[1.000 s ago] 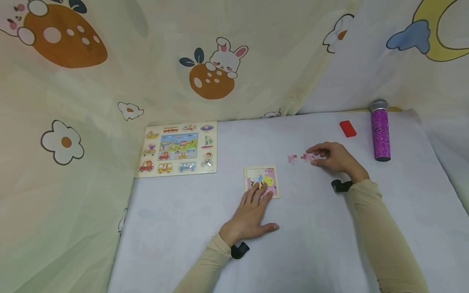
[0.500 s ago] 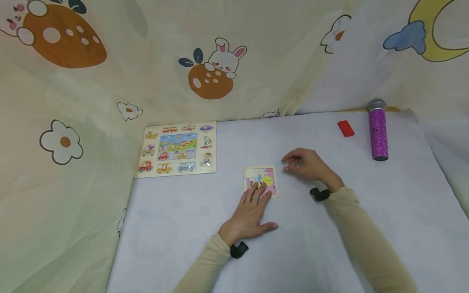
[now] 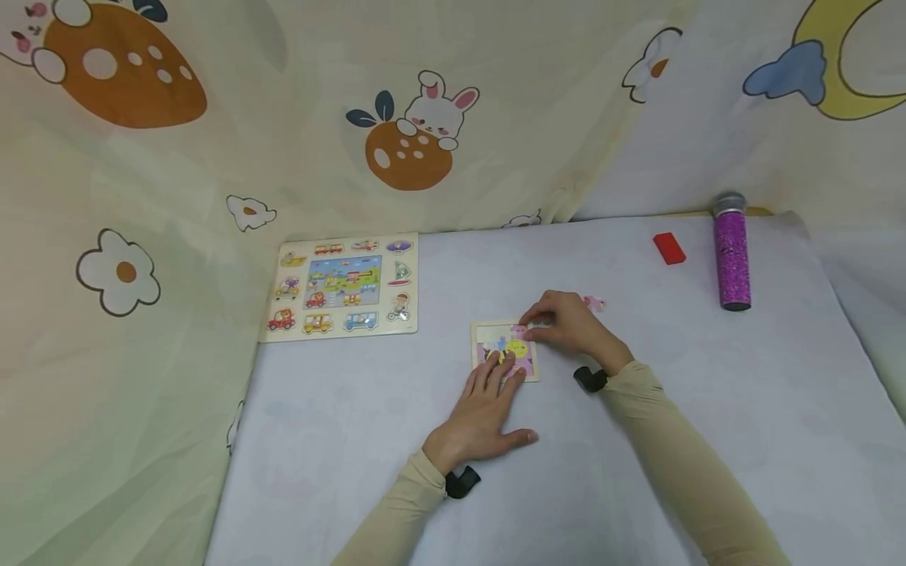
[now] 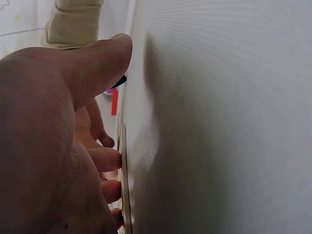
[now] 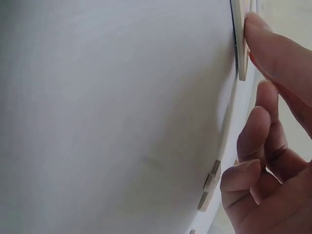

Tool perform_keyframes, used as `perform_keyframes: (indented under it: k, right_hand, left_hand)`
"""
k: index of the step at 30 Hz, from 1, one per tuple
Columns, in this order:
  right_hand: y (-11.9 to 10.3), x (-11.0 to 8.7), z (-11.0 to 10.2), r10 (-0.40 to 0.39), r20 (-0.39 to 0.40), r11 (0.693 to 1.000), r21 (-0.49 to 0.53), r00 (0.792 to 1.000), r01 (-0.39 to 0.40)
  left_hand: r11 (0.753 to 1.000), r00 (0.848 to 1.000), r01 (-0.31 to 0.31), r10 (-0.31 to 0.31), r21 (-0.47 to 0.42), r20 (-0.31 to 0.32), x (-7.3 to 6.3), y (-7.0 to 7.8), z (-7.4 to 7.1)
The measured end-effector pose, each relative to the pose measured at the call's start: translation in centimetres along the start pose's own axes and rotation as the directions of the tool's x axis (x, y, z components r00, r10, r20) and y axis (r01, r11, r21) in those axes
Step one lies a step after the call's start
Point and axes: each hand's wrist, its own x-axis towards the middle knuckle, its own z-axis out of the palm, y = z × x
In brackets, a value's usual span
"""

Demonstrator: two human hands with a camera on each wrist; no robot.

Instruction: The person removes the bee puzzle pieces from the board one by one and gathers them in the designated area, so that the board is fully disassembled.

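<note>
In the head view, a small square jigsaw puzzle (image 3: pixel 475 339) lies in its pale wooden frame, showing a yellow round figure on pink. A pale gap shows at its upper left. My left hand (image 3: pixel 476 420) rests on the puzzle's near edge, fingers straight and spread, thumb out on the cloth. At the upper right corner my right hand (image 3: pixel 575 326) pinches a puzzle piece between thumb and index finger; the fingers mostly hide it. In the right wrist view the thumb (image 5: pixel 273 48) touches the frame's edge (image 5: pixel 242 73). Loose pink puzzle pieces (image 3: pixel 594 303) lie behind the right hand.
A larger wooden vehicle puzzle board (image 3: pixel 410 314) lies at the back left. Toward the back right are a red block (image 3: pixel 668 248) and a glittery purple microphone (image 3: pixel 732 255). A printed curtain (image 3: pixel 311 141) hangs behind the white cloth-covered table (image 3: pixel 318 440).
My right hand has moved left from the loose pieces to the puzzle's upper right corner, and one loose piece has left its spot. My left hand stays on the puzzle.
</note>
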Motion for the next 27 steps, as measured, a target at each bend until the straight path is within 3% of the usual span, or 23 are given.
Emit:
perform_keyframes:
  k: [11, 18, 27]
  right_hand:
    - [-0.56, 0.40, -0.22, 0.052, 0.039, 0.997, -0.053, 0.998, -0.050]
    - [-0.65, 0.29, -0.25, 0.107, 0.054, 0.994, -0.019, 0.993, -0.106]
    - [-0.99, 0.45, -0.28, 0.101, 0.068, 0.995, -0.013, 0.993, -0.100]
  left_hand:
    - [1.000, 1.000, -0.001, 0.001, -0.012, 0.002, 0.00, 0.02, 0.14]
    - [1.000, 1.000, -0.007, 0.007, -0.005, -0.001, -0.02, -0.01, 0.15]
    - [1.000, 1.000, 0.000, 0.000, -0.008, 0.009, 0.00, -0.08, -0.01]
